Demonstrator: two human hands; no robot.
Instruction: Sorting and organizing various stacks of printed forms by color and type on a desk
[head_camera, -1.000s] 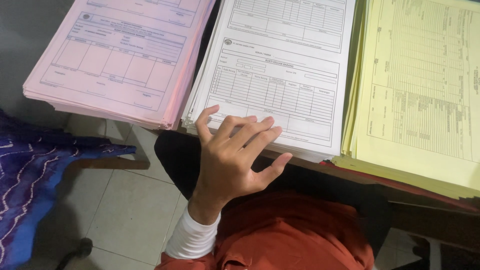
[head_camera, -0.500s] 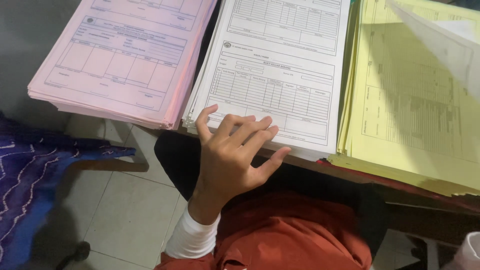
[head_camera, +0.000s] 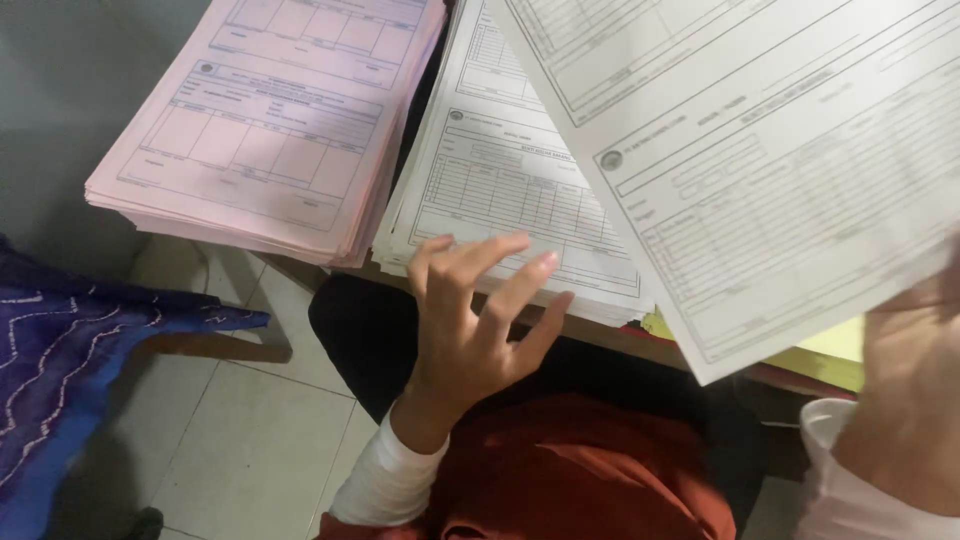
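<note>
Currently the left hand (head_camera: 470, 330) is hovering at the near edge of the white stack of forms (head_camera: 505, 195), fingers spread and loosely curled, gripping nothing; the fingertips are lying just over the stack's bottom margin, and whether they are touching the top sheet cannot be told. The right hand (head_camera: 915, 390) is showing only in part at the lower right corner, blurred, and is pinching the near right corner of a loose white sheet (head_camera: 760, 150); how tightly it is closing cannot be told.

The loose sheet is being held in the air above the desk, overlapping the right side of the white stack and hiding most of the yellow stack (head_camera: 825, 350) beneath it. Its long axis is running from the near right corner up toward the far left, tilted counter to the stacks below, with its printed face toward the camera.

Risk, in my judgement: a single-corner grip is leaving the sheet free to sag, crease or slip, and its free edge could drag and disturb the top sheets of the white stack. Both stacks are overhanging the desk edge (head_camera: 600, 335), so a nudge from the left hand could push forms off.

Further out, a pink stack of forms (head_camera: 270, 130) is lying at the left, well apart from both hands, with blue patterned cloth (head_camera: 70, 360) lower left above the tiled floor (head_camera: 250, 440).
</note>
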